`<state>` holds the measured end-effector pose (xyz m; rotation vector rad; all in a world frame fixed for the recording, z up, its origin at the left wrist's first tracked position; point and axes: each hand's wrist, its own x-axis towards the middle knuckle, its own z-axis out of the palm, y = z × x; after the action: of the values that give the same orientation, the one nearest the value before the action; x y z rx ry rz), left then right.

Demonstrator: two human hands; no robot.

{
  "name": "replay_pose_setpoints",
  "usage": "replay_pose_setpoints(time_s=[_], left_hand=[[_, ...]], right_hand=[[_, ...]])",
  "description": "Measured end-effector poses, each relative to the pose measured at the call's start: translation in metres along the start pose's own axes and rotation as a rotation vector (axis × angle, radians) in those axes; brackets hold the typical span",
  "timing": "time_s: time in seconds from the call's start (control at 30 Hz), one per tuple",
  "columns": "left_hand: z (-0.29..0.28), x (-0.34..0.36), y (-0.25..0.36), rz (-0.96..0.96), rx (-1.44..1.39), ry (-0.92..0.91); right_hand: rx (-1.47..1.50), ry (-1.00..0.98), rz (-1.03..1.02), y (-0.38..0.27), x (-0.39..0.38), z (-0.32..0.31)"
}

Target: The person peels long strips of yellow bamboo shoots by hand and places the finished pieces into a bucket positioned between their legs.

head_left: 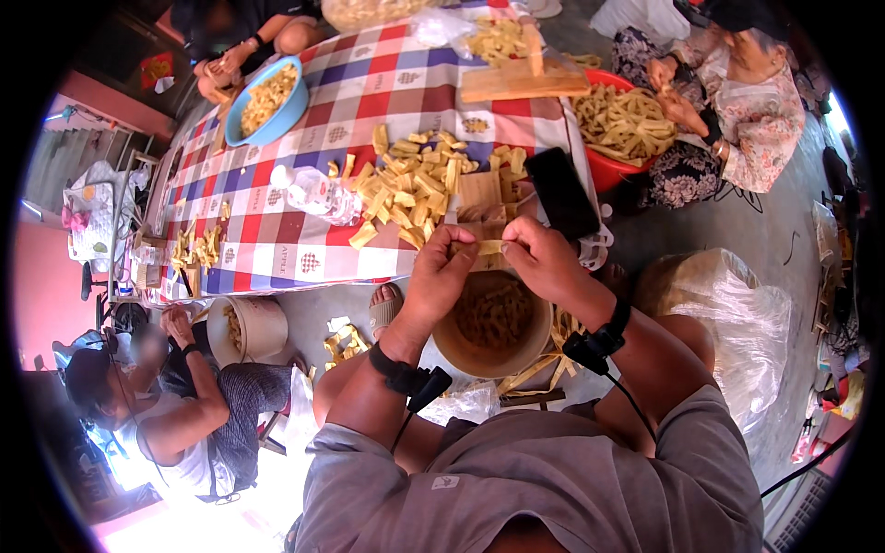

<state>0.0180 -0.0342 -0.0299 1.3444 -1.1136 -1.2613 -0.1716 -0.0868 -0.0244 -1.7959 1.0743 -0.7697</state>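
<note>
A pale yellow strip (489,247) stretches between my two hands. Its left end is pinched by my left hand (445,269), thumb against fingers. My right hand (542,262) grips the other end the same way. Below them a round tub (450,348) stands between my knees, with many yellow pieces (498,313) inside. Just beyond my hands, a small wooden block (479,190) lies at the table's edge beside a loose heap of short yellow pieces (415,180).
The table wears a checked cloth (277,226). On it are a clear plastic bottle (318,195), a black phone (560,194), a blue basin (300,103) and a wooden board (524,83). A red basin (627,120) and a plastic bag (714,300) stand right. Other people sit around.
</note>
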Motion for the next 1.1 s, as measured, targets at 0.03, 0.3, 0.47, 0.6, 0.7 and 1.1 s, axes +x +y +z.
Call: replay_pose_setpoints(time_s=[0.03, 0.3, 0.47, 0.6, 0.7, 1.1], left_hand=[[0.000, 0.001, -0.002, 0.014, 0.018, 0.003], [0.003, 0.004, -0.002, 0.028, 0.060, 0.057], [0.002, 0.007, -0.010, 0.030, 0.058, 0.058], [0.001, 0.008, -0.015, 0.015, 0.049, 0.059], [0.000, 0.010, -0.020, 0.004, 0.070, 0.056], [-0.005, 0.005, -0.007, -0.256, -0.134, 0.053]], right_hand=[[0.001, 0.016, -0.011, 0.002, 0.000, 0.001], [0.000, 0.065, -0.050, 0.008, 0.004, 0.006], [-0.024, 0.071, -0.061, 0.014, 0.005, 0.009], [-0.056, 0.072, -0.059, 0.013, 0.006, 0.010], [-0.097, 0.055, -0.044, 0.012, 0.005, 0.010], [-0.175, -0.042, 0.011, 0.011, -0.009, 0.005]])
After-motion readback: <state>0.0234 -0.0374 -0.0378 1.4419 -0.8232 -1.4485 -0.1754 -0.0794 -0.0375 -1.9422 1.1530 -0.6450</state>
